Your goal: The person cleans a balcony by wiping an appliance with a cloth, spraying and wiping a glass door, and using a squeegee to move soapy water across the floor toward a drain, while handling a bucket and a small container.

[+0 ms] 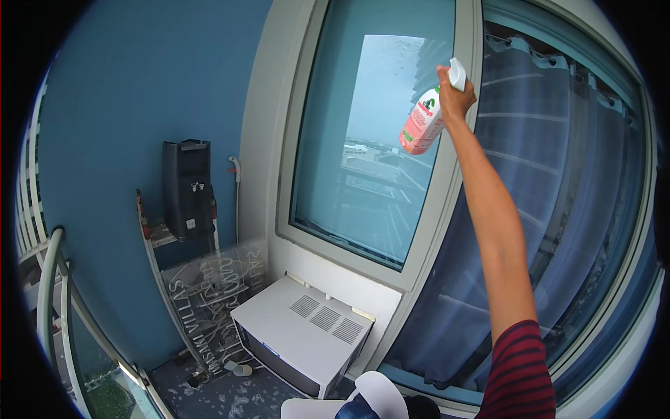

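My right hand (456, 99) is wrapped around the neck of a pink and white spray bottle (421, 123), just under its white trigger head (457, 75). The arm is stretched far up and forward, in a dark red striped sleeve. Behind the bottle is a tall window pane (335, 120) in a beige frame (437, 209), reflecting sky and buildings. Small spots show on the upper part of the glass. The bottle is tilted, its base towards the lower left. Whether it touches the glass, I cannot tell. My left hand is out of view.
Below the window an air-conditioner unit (293, 327) juts from the wall. A clear sign panel (214, 304) with lettering leans by a ladder (157, 272) holding a black container (187, 188). A railing (49, 293) stands left, a white plastic chair (314, 408) below, curtained glass (502, 235) right.
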`<state>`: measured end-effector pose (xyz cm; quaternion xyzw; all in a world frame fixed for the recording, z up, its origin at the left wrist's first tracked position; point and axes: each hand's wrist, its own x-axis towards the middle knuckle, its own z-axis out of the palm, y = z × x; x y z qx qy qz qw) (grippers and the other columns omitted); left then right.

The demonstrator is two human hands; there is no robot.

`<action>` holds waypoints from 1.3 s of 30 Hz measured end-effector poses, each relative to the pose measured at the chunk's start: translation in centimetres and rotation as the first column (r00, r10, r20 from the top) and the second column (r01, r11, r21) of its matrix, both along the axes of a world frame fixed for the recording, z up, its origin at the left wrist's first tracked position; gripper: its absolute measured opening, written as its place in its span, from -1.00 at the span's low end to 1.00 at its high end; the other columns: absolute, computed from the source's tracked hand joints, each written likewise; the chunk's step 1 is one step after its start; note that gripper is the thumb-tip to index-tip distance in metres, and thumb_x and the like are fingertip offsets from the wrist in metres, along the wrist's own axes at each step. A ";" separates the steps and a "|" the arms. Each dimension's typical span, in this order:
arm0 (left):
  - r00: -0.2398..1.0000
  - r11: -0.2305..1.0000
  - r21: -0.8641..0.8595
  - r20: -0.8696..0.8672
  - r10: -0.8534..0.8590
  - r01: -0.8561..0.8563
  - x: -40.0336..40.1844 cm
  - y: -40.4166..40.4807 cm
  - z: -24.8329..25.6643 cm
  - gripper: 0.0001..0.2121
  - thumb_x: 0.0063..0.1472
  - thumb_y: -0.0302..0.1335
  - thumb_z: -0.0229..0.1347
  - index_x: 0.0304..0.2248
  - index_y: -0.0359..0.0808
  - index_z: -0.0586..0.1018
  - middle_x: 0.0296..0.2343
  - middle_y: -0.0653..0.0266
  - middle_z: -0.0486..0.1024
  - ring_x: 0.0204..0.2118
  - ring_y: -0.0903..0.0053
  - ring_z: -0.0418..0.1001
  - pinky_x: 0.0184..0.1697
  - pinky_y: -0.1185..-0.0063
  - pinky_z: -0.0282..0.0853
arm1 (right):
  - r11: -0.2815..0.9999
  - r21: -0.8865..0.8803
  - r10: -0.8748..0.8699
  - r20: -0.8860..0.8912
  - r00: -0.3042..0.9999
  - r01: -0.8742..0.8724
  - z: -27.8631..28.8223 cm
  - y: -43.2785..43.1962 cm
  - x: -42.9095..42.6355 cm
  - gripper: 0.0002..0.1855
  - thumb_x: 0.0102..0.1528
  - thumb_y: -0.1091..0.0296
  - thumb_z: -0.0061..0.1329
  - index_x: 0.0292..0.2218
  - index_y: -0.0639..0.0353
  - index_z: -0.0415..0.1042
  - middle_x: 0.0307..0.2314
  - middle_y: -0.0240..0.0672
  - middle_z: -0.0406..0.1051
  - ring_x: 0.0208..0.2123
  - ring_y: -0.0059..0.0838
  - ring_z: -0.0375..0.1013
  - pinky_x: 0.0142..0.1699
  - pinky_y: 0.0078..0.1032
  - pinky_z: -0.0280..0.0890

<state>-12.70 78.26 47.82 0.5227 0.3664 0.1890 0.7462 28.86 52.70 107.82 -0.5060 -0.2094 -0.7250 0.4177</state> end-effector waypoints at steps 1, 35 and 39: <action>1.000 1.000 -0.005 -0.001 0.009 -0.009 -0.1 0.0 0.0 -0.90 0.04 -0.50 -0.08 -0.45 -0.30 0.44 -0.62 0.22 0.39 -0.75 0.44 0.38 -0.77 0.55 0.26 | 0.998 -0.011 -0.065 -0.027 0.997 0.065 0.7 0.2 -0.6 -0.63 -0.20 -0.02 -0.02 -0.53 0.13 0.48 -0.62 -0.22 0.42 -0.45 -0.21 0.38 -0.13 -0.36 0.06; 0.950 0.923 0.259 0.048 -0.308 0.286 3.1 0.0 -9.0 -0.81 0.04 -0.49 -0.08 -0.40 -0.45 0.47 -0.57 0.18 0.45 -0.59 0.51 0.40 -0.60 0.63 0.39 | 0.997 0.072 0.040 -0.679 0.733 0.012 -39.0 -20.0 -23.1 -0.70 -0.12 0.22 0.07 -0.40 0.27 0.39 -0.62 -0.38 0.35 -0.56 -0.69 0.30 -0.45 -0.70 0.19; 0.702 0.626 0.374 -0.108 -0.704 0.685 6.8 -3.9 -3.8 -0.78 0.07 -0.44 -0.09 -0.39 -0.45 0.47 -0.56 0.17 0.45 -0.58 0.49 0.42 -0.59 0.61 0.39 | 0.840 0.142 -0.203 -0.813 0.546 0.524 -41.5 -30.0 -39.5 -0.66 -0.13 0.13 0.08 -0.45 0.24 0.39 -0.62 -0.38 0.36 -0.57 -0.62 0.32 -0.45 -0.64 0.20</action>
